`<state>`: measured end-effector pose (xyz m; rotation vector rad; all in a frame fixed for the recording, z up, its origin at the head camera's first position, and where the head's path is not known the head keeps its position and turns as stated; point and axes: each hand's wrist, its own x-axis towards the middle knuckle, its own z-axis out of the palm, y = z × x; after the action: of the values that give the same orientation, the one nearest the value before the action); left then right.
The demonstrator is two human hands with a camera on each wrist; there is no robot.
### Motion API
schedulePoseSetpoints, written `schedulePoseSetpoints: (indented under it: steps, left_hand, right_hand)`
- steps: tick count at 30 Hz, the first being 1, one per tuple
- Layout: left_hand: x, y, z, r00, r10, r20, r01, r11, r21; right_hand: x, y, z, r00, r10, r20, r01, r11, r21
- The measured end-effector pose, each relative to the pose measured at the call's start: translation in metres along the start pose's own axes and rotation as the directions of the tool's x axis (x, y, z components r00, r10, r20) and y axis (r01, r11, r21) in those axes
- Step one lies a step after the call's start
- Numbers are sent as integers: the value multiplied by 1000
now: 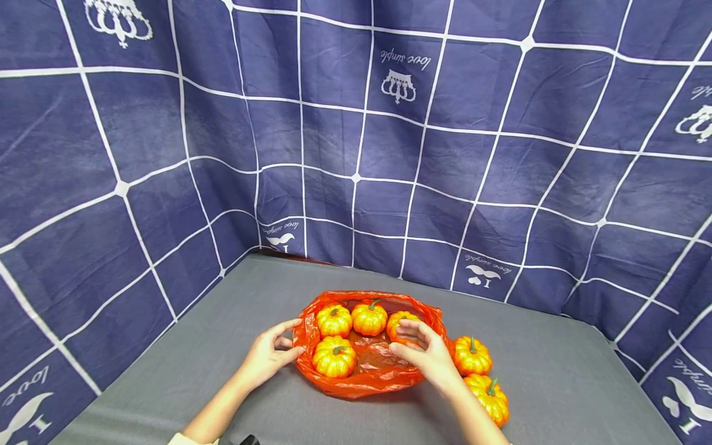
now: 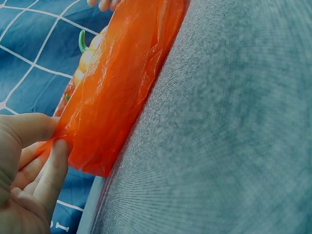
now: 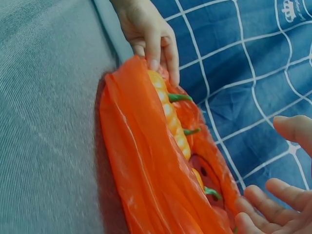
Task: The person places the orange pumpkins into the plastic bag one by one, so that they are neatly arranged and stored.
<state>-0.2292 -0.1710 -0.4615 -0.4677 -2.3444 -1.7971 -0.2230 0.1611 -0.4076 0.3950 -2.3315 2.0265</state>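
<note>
Four small pumpkins (image 1: 369,317) are contained in a red plastic bag (image 1: 361,386), which is set open-mouthed on a grey table (image 1: 261,287). Three of them are grouped along the left and back of the bag; the fourth, the right-hand pumpkin (image 1: 395,322), is partly covered by fingers. Two others, the upper outside pumpkin (image 1: 473,356) and the lower outside pumpkin (image 1: 488,400), are placed on the table just beside the bag's right edge. Of the hands, the left hand (image 1: 268,353) is engaged at the bag's left rim, where the thin film is pinched between thumb and fingers. The right hand (image 1: 429,353) is held over the right part of the mouth with fingers spread and nothing grasped; whether the right-hand pumpkin is touched cannot be told. The step in hand is judged to be the filling of the bag. For good execution, the rim should be held steady and only lightly tensioned, so that the contained pumpkins are not rolled together. Each outside pumpkin is best grasped round its body rather than by its stem, then lowered into the gap at the front right. The fingers should be lifted straight up, lest the film be snagged.
</note>
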Motion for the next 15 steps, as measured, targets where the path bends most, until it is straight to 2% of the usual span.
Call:
schedulePoseSetpoints:
  steps: [3, 9, 15]
  left_hand:
    - [0, 0, 0, 1000, 2, -2, -2, 1000, 0]
    - [0, -1, 0, 1000, 4, -2, -4, 1000, -7]
    - [0, -2, 0, 1000, 14, 4, -14, 1000, -8]
  right_hand:
    - [-4, -1, -7, 998, -51, -31, 50, 998, -46]
    - [-14, -4, -23, 993, -92, -80, 81, 989, -124]
    - [-21, -8, -38, 983, -141, -119, 123, 982, -145]
